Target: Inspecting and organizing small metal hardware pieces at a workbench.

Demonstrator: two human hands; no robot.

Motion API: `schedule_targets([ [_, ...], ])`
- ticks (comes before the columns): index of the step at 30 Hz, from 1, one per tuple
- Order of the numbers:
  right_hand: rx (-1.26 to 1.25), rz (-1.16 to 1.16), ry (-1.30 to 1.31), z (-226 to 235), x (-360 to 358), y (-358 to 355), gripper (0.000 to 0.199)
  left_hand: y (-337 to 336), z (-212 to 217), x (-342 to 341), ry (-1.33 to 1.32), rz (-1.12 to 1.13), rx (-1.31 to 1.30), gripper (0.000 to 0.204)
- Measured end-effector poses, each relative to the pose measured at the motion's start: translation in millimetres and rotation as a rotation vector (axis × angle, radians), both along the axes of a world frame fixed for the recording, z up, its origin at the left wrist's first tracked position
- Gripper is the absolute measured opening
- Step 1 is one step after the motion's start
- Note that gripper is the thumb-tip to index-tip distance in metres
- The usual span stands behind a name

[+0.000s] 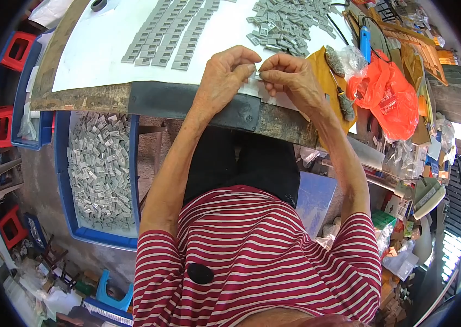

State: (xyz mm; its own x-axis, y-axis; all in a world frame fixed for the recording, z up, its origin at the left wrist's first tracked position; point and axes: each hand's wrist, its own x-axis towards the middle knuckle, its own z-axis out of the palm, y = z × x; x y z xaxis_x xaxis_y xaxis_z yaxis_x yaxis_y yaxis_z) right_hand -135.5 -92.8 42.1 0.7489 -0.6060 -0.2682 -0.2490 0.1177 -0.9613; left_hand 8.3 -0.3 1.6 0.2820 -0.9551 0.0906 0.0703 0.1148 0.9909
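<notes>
Close together over the table's near edge, my left hand (pixel 224 77) and my right hand (pixel 294 82) are both closed in a pinch. A small light-grey piece (pixel 257 75) shows between the fingertips, mostly hidden by them. Similar small grey rectangular pieces (pixel 168 35) with dark square marks lie in neat slanting rows, left of and beyond my left hand. Beyond my right hand spreads a loose heap of grey pieces (pixel 286 27). All of them rest on a white sheet (pixel 94 60) covering the table.
A blue bin (pixel 62 180) full of grey pieces (pixel 102 169) stands below the table at left. Right of my right hand lie a yellow envelope (pixel 318 62), a red plastic bag (pixel 388 98) and a blue-handled tool (pixel 365 43). Red stools (pixel 18 50) stand at far left.
</notes>
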Motion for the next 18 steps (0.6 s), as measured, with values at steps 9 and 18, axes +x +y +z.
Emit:
schedule_targets([
  [9, 0.127, -0.051, -0.136, -9.9, -1.5, -0.4, 0.007, -0.5, -1.7, 0.1, 0.058, -0.008, -0.011, 0.014],
  [18, 0.139, -0.066, -0.144, -11.3, 0.4, 1.0, 0.005, -0.6, -2.3, 0.4, 0.034, -0.002, -0.008, 0.014],
])
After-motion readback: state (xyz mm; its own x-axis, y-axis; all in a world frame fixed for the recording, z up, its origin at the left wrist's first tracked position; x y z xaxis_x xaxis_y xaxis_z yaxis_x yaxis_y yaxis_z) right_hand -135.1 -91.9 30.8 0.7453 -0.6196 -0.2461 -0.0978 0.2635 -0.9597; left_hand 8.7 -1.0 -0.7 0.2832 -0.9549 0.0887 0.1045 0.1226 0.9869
